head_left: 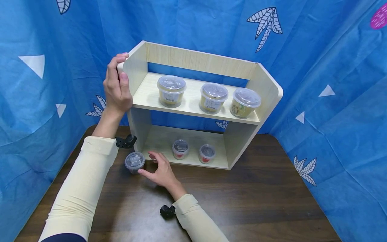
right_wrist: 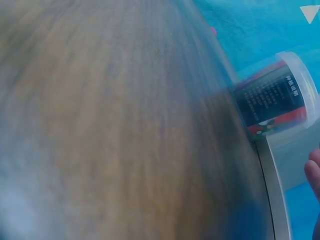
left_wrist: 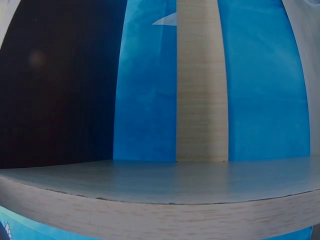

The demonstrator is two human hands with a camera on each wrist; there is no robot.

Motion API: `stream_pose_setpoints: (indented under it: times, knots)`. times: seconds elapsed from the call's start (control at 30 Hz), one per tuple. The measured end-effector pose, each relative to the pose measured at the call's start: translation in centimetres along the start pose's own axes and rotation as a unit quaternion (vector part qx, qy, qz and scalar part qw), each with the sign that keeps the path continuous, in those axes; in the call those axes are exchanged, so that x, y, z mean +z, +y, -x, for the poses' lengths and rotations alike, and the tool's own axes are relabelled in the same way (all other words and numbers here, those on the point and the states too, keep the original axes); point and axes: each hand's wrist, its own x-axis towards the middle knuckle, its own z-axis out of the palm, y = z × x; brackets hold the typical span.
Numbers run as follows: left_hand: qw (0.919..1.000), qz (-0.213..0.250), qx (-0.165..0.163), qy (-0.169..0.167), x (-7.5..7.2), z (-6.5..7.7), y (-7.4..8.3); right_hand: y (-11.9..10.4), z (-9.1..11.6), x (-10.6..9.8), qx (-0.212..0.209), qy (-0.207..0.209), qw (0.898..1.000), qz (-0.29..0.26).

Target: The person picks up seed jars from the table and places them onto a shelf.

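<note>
A small clear lidded cup (head_left: 134, 162) stands on the table at the front left corner of the two-tier wooden shelf (head_left: 199, 57). My right hand (head_left: 163, 169) is just right of it, thumb tip close by the cup's side and fingers spread apart, holding nothing. The right wrist view shows the cup (right_wrist: 272, 97) with a dark and red label, and a fingertip (right_wrist: 314, 167) at the right edge. My left hand (head_left: 118, 85) grips the front edge of the shelf's left side panel. The left wrist view shows only the panel's edge (left_wrist: 165, 215), the hand being out of sight.
Three larger lidded tubs (head_left: 171, 90) sit along the upper tier. Two small lidded cups (head_left: 180, 149) with red at the bottom stand on the lower tier. The dark wooden table (head_left: 248, 201) extends in front, and a blue curtain (head_left: 193, 20) hangs behind.
</note>
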Motion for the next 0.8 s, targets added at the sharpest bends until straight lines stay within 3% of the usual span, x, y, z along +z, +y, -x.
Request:
stream_pose_setpoints:
  times: [0.8]
  knots:
    - [1.0000,0.003,0.001,0.002,0.0,0.1,-0.1,0.1,-0.2,1.3,0.043,-0.022,0.999,-0.008]
